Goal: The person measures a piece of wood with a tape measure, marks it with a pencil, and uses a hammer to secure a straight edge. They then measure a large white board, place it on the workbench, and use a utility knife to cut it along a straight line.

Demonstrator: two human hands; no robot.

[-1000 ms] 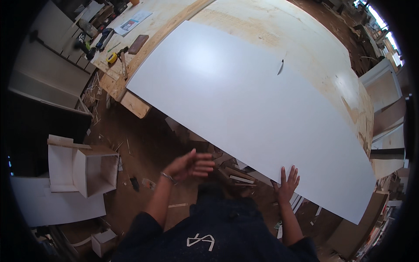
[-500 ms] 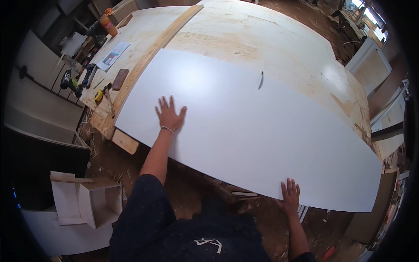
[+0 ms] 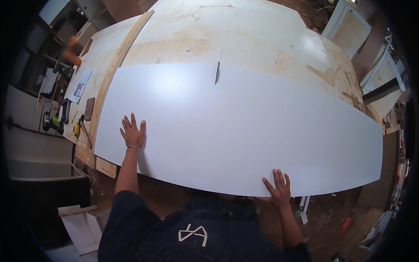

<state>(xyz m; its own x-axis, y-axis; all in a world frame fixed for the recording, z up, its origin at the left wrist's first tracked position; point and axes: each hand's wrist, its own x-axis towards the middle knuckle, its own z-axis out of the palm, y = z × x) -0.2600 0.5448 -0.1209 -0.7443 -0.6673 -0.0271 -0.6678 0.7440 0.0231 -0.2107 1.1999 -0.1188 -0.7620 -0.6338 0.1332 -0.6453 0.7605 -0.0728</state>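
Note:
A large white panel (image 3: 227, 131) lies across a worn wooden table (image 3: 183, 30), its left edge alongside a long wooden strip (image 3: 114, 65). My left hand (image 3: 133, 134) rests on the panel's left part, palm down with the fingers spread. At the near edge, my right hand (image 3: 280, 190) lies with its fingers apart on the white surface; its thumb side is at the rim. A thin dark blade-like piece (image 3: 217, 73), seen nearly edge-on, stands at the panel's far edge, with a fine line running away beyond it.
Left of the strip are a hammer (image 3: 85, 131), a yellow tape measure (image 3: 76, 129), a brown block (image 3: 90, 109), a printed sheet (image 3: 81, 86) and a drill (image 3: 51, 122). White board pieces (image 3: 80, 229) stand low on the left. Framed panels (image 3: 349, 28) lean at the far right.
The view has turned, so the table and panel appear shifted left. My left hand stays flat on the panel. My right hand's fingers are spread wider at the near edge.

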